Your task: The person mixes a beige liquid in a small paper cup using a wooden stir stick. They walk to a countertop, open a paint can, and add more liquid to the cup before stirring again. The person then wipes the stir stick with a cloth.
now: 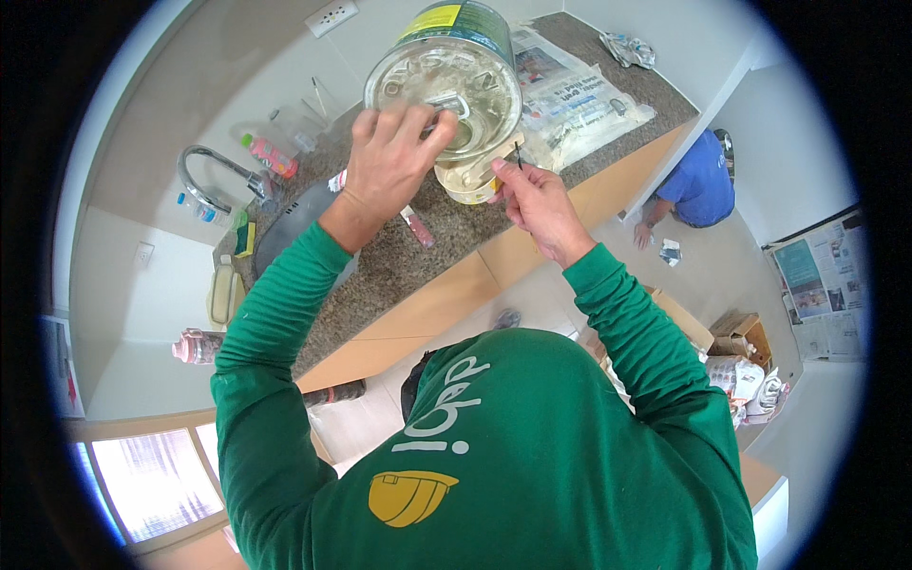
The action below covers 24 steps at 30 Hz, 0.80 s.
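My left hand (389, 161) has curled fingers gripping the top of a large metal can (456, 71) with a green-and-yellow label, tilted over a small cream paint tub (461, 180) on the granite countertop (380, 285). My right hand (532, 199) pinches the tub's rim at its right, beside a thin black piece (516, 152). A pink-handled brush (418, 226) lies below the tub. Paint-marked newspaper (560, 95) is spread right of the can. The tub's inside is partly hidden by the can.
A sink (290, 242) with faucet (204, 161), bottles (266, 154) and sponge (245, 237) is at left. Crumpled material (627, 49) sits on the counter's far end. A co-worker in blue (698, 180) crouches on the floor at right, near boxes and bags (741, 337).
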Available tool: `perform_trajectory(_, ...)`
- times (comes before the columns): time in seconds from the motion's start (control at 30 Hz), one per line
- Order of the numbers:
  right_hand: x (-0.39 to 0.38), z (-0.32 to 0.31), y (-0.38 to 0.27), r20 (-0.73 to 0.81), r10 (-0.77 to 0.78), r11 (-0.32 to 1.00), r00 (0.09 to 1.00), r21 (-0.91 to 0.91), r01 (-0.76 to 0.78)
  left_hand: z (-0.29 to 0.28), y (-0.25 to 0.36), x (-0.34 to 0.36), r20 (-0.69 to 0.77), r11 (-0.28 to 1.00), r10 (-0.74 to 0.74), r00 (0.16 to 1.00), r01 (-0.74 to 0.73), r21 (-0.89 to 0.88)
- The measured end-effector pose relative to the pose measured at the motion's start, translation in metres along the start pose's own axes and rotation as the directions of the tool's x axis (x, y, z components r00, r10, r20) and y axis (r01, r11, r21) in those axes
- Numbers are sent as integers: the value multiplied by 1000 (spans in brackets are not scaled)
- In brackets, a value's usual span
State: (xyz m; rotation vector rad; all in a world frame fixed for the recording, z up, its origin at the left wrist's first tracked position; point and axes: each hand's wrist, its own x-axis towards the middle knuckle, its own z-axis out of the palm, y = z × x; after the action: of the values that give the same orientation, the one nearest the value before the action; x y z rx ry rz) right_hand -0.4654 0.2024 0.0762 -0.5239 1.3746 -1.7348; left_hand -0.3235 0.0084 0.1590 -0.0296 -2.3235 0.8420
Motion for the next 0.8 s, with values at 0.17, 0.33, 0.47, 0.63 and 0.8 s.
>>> perform_trajectory(0.17,9,1,-4,10,5,1000,1000,5,-5,3,-4,2,-7,999,-7,1000,8,34)
perform_trajectory(0.33,14,7,-15,-3,6,1000,1000,2,-6,5,-9,5,-23,999,-23,999,24,33)
perform_trajectory(0.47,19,6,-19,9,-19,1000,1000,2,19,7,-13,8,-49,997,-22,999,25,67)
perform_trajectory(0.63,22,10,-27,16,-30,999,999,-21,31,9,-17,10,-73,995,-21,997,28,97)
perform_trajectory(0.8,29,8,-31,25,-40,998,999,-45,41,10,-20,14,-66,991,-24,998,33,127)
